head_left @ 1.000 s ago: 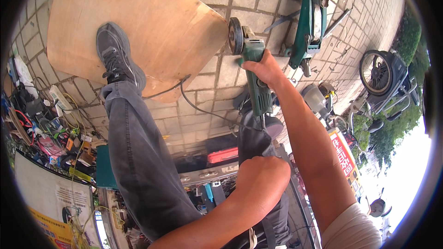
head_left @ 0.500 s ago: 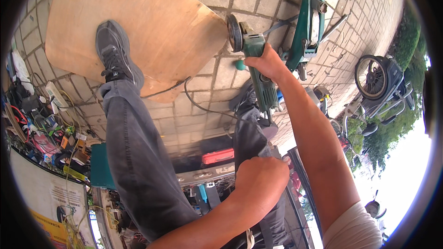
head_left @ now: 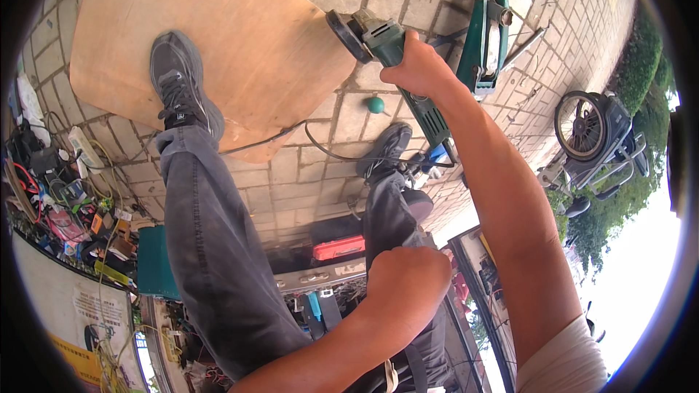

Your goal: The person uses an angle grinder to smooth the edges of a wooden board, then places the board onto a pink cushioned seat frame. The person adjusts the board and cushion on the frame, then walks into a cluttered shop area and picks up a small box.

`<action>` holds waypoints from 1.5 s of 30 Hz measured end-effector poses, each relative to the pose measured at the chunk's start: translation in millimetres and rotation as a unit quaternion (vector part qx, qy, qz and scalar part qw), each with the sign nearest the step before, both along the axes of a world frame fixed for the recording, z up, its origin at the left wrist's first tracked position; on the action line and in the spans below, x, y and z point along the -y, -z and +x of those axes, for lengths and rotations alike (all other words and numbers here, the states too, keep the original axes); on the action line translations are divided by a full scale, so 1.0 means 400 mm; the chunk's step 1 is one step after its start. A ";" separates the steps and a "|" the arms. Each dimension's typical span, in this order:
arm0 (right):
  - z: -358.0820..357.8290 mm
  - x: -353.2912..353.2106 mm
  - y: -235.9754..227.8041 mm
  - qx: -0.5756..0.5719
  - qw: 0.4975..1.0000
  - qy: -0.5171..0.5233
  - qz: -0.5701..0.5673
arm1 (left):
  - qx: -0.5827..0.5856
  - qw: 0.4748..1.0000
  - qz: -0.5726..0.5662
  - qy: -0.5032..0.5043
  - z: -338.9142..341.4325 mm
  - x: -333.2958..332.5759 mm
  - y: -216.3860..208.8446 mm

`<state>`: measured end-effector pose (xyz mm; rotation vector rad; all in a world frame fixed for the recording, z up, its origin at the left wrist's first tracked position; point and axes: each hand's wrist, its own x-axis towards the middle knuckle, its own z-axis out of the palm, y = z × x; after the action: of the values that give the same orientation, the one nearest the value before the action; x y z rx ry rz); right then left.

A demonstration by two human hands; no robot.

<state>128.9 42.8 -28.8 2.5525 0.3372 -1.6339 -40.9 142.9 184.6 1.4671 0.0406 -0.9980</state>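
Note:
My right hand (head_left: 422, 69) is wrapped round the green body of an angle grinder (head_left: 388, 44), held above the paving. The grinder's dark round disc (head_left: 347, 36) stands beside the right edge of a wooden board (head_left: 247, 44). From the rear of the tool a dark cable (head_left: 324, 147) loops left across the bricks to the board. My left hand (head_left: 409, 280) is closed in a fist over my right leg, near the knee; I see nothing in it, though its curled fingers are mostly hidden. My left shoe (head_left: 176, 76) presses on the board.
Right of the grinder lies a green floor jack (head_left: 486, 40) beside a metal bar (head_left: 526, 47). A small green ball (head_left: 375, 105) is on the bricks. Tools and parts (head_left: 65, 196) clutter the left side. A red case (head_left: 339, 248) lies below; a wheeled vehicle (head_left: 593, 127) stands far right.
The grinder has moved slightly left and turned, its disc now tilted and overlapping the board's edge in view. The green ball shows fully apart from my right hand. My left fist stays put.

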 end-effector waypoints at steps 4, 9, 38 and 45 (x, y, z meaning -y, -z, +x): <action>0.004 -0.009 0.002 0.003 1.000 -0.012 -0.013 | 0.004 1.000 0.001 -0.001 0.000 -0.002 0.002; -0.048 0.073 0.016 0.000 0.994 0.111 -0.024 | -0.010 1.000 -0.006 0.009 0.002 -0.009 0.003; -0.353 0.093 -0.629 0.117 0.570 0.789 0.196 | 0.220 0.947 0.207 0.111 -0.135 -0.097 -0.284; -0.444 0.129 -0.700 0.059 0.576 0.775 0.252 | 0.247 0.915 0.306 0.091 -0.257 -0.026 -0.426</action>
<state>-48.8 -8.7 251.4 3.3438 -2.4756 -1.4622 -143.6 153.2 355.2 2.3072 -0.1665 -0.7594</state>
